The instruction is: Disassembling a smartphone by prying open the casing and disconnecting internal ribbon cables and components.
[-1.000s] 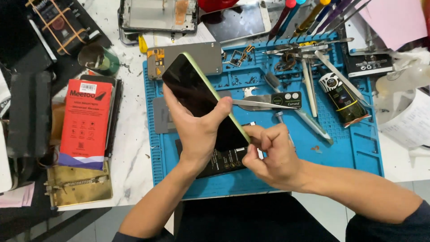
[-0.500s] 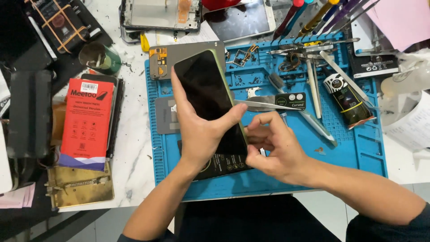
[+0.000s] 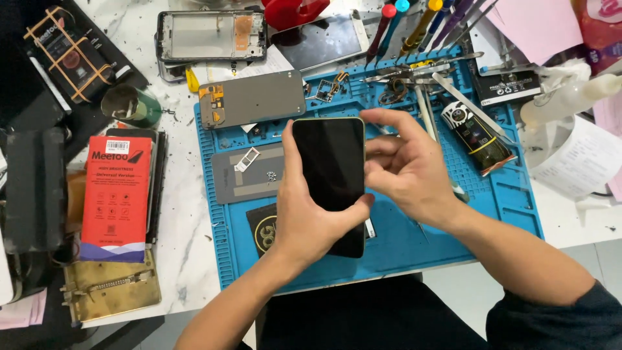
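Holding phone [image 3: 328, 175] flat, screen up, at frame centre above blue mat [image 3: 402, 246]; left hand [image 3: 304, 220] clamped on it; right hand [image 3: 405, 172], earlier pinched low, now fingers apart beside right edge; phone no longer tilted.

The phone's [image 3: 329, 175] lower end hides behind the left palm [image 3: 304, 223].

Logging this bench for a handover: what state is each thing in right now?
Black-screened phone with pale green edge: dark, held above the mat.
Left hand: gripping the phone.
Right hand: at its right edge.
Grey phone back panel: flat on blue silicone mat.
Silver phone frame: stripped.
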